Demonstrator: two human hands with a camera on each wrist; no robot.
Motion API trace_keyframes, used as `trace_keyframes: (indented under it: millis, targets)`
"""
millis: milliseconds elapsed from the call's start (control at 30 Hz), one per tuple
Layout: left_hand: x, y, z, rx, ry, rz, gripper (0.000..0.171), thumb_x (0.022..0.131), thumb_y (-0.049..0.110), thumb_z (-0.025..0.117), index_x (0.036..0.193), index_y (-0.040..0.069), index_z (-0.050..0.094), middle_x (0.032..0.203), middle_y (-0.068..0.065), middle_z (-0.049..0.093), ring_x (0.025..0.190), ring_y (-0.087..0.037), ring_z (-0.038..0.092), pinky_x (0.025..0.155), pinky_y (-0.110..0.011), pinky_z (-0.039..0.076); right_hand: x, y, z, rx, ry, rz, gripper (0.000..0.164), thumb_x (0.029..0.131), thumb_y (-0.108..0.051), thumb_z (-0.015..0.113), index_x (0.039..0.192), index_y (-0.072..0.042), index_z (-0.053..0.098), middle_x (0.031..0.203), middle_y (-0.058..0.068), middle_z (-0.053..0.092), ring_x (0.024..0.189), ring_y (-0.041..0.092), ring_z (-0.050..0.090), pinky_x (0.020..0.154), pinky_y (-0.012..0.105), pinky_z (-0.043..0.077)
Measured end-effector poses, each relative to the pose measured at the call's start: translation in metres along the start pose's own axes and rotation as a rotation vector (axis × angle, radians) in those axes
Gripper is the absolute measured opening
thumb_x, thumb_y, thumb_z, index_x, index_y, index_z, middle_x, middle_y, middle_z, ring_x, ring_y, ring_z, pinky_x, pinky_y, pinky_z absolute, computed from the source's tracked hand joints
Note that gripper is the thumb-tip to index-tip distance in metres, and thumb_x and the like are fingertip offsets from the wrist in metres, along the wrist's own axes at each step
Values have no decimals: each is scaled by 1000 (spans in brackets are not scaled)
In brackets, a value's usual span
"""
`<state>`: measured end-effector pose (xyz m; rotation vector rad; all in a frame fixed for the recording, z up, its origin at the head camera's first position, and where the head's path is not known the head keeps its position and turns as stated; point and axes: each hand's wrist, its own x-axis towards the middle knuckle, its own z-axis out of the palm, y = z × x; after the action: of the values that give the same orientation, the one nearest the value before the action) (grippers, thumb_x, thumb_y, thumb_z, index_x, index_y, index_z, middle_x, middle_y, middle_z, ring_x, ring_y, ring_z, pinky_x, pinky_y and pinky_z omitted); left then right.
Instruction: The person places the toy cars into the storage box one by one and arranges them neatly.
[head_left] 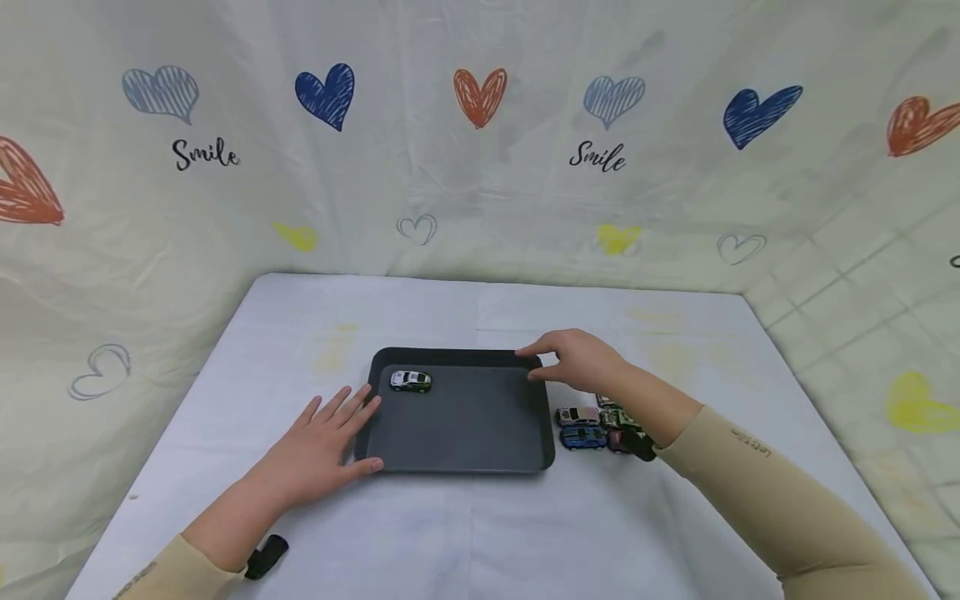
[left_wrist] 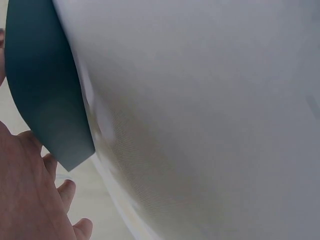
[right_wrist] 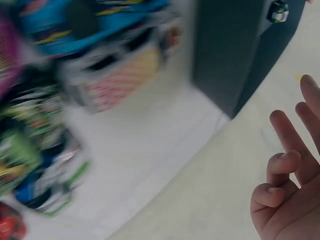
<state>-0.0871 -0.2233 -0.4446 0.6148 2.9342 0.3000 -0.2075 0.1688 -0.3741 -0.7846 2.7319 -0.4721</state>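
A dark grey rectangular tray [head_left: 465, 433] lies on the table, with one white and dark toy car [head_left: 410, 381] inside near its back left corner. My left hand [head_left: 318, 450] rests against the tray's left side, fingers spread and thumb at the front left corner. In the left wrist view, fingers lie along the tray's outer wall [left_wrist: 47, 85]. Over the back right corner, my right hand [head_left: 581, 360] has its thumb and fingers apart, with nothing seen between them. The right wrist view shows its fingers [right_wrist: 285, 132] loosely bent beside the tray.
Several toy cars are grouped right of the tray, including a blue one [head_left: 583, 437] and a white one with a pink pattern [head_left: 577, 415]. My right forearm partly covers the group. A white cloth covers the table [head_left: 450, 542]; a curtain with hearts [head_left: 480, 183] hangs behind.
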Motion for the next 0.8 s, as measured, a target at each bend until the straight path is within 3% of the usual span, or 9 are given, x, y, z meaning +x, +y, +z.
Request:
trace_keyframes:
  millis: [200,367,600,800]
  targets:
    - [-1,0,-3,-3,0,1,88,90,67,56,158,18,28,165,-3,20,150,-34,16,118,-61,11,-32,30,-1,-20,-36,23,43,89,-27,76,130,-19,68,127,5,67,120,30,60,95,49,51]
    - [-1,0,-3,-9,0,-3,88,90,66,57,158,18,29,164,-4,20,150,-35,16,118,-62,11,-46,46,0,-15,-81,38,39,89,-26,76,127,-18,71,126,5,67,120,31,60,95,50,51]
    - [0,-1,-2,-5,-2,-5,88,90,66,57,158,18,29,164,-4,20,150,-34,17,118,-62,11,-48,57,5,20,-184,88,35,90,-30,74,125,-25,72,128,1,66,121,29,59,96,50,51]
    - [1,0,-1,-9,-5,-5,88,90,66,58,158,18,29,165,-3,20,150,-34,16,118,-61,11,-44,62,13,41,-232,79,29,90,-21,75,119,-24,75,119,-2,70,105,20,62,85,40,53]
